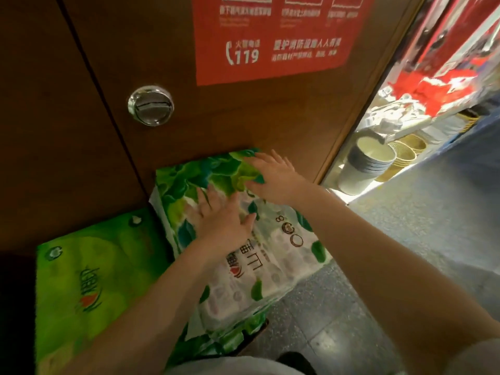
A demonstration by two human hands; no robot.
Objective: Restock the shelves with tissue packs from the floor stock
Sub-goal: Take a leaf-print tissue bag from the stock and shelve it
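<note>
A large tissue pack (pixel 273 261) in green-leaf and white wrapping lies on the floor against a brown door. My left hand (pixel 221 215) lies flat on its top with fingers spread. My right hand (pixel 273 177) reaches over the pack's far end, fingers straight and touching the green wrapping. A second, bright green tissue pack (pixel 89 288) lies to the left, lower down, beside the first one.
The brown wooden door (pixel 216 117) carries a round metal handle (pixel 150 105) and a red notice (pixel 270 36). To the right, a stack of grey buckets (pixel 365 163) and woven baskets (pixel 405 155) stand by a lit shelf with red goods. Grey speckled floor (pixel 378 253) runs along the right.
</note>
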